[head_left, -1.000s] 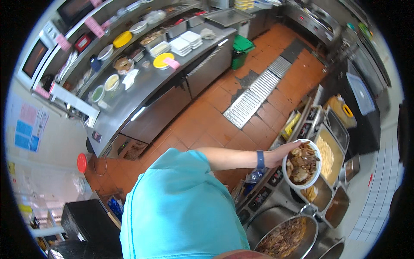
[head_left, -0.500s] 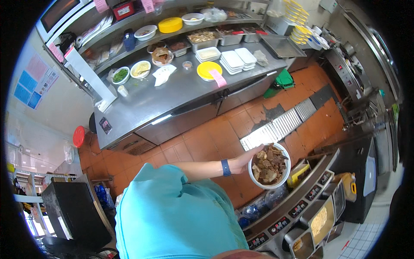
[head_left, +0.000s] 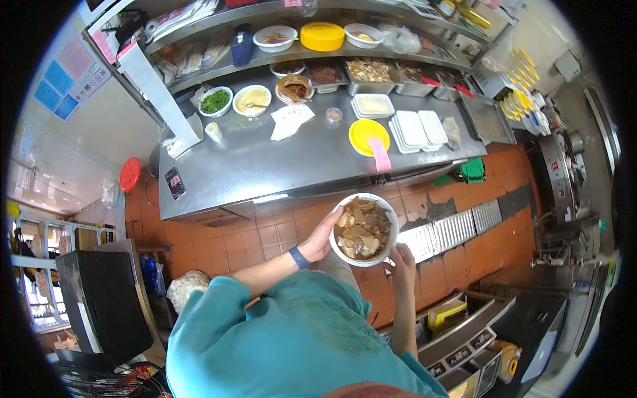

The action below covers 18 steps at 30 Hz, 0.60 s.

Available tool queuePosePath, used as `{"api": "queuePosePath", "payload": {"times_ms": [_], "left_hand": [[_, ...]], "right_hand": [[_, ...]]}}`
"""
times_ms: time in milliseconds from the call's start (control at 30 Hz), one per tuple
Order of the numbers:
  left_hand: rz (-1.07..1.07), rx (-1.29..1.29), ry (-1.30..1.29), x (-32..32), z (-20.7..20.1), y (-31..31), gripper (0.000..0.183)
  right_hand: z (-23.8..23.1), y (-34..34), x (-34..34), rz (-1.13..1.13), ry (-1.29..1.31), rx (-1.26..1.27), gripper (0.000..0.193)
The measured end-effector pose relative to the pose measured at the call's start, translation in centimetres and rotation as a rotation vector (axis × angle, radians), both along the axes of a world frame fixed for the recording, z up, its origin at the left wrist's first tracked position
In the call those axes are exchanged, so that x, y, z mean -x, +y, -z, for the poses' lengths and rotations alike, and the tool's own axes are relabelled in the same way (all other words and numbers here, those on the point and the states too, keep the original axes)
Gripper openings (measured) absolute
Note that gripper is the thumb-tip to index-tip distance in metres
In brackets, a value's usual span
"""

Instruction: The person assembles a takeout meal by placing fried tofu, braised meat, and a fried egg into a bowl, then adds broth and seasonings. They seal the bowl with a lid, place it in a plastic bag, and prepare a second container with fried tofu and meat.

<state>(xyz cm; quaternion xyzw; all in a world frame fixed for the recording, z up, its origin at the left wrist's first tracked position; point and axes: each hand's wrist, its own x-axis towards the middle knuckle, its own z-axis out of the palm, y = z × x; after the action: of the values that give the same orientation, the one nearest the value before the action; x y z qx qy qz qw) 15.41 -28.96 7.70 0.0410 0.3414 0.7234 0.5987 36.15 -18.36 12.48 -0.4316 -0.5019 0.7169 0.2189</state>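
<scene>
The bowl (head_left: 394, 229), white and round, was up in the air in front of the person's teal shirt (head_left: 265, 338), over the tiled floor (head_left: 265, 237) and short of the worktop (head_left: 265, 166). The left grip (head_left: 317, 245) was clasped on its left side, thumb over the rim, a blue band (head_left: 298, 257) round that wrist. The right grip (head_left: 402, 259) was at the bowl's lower right edge with its fingers bent; I could not tell whether it had hold of the rim or was only beside it. Brown food (head_left: 361, 229) filled the bowl, paler pieces among the dark ones.

On the worktop, chopped greens (head_left: 215, 101) and a pale mince (head_left: 249, 97) stood side by side in white dishes, a spoon (head_left: 256, 105) in the mince. White paper (head_left: 290, 121) lay near them. Farther right, a yellow lid (head_left: 367, 134) with a pink slip (head_left: 379, 156) hanging from it sat just beside some white boxes (head_left: 411, 129). Steel pans (head_left: 375, 87) lined the back, below a shelf (head_left: 265, 66) that carried a yellow tub (head_left: 322, 36). A red stool (head_left: 130, 174) stood past the worktop's left end, a white bag (head_left: 188, 290) lay to the person's left, and a metal grate (head_left: 458, 231) crossed the floor on the right.
</scene>
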Motion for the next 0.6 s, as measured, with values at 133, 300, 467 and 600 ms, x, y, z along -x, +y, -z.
{"api": "queuePosePath", "payload": {"times_ms": [133, 300, 467, 600], "left_hand": [[-0.175, 0.016, 0.035, 5.2, 2.6, 0.5, 0.065], [-0.365, 0.163, 0.115, 11.6, 6.7, 2.5, 0.07], [-0.505, 0.246, 0.104, 17.5, 10.8, 4.9, 0.061], [-0.517, 0.538, 0.233, 21.7, 13.6, 5.9, 0.076]], "right_hand": [[1.8, 6.1, 7.8, -0.249, -0.084, 0.029, 0.013], [8.5, 11.6, 19.0, -0.386, -0.066, 0.028, 0.009], [15.0, 16.3, 27.7, -0.537, -0.034, -0.041, 0.007], [19.7, 18.9, 33.1, -0.623, -0.055, -0.003, 0.008]]}}
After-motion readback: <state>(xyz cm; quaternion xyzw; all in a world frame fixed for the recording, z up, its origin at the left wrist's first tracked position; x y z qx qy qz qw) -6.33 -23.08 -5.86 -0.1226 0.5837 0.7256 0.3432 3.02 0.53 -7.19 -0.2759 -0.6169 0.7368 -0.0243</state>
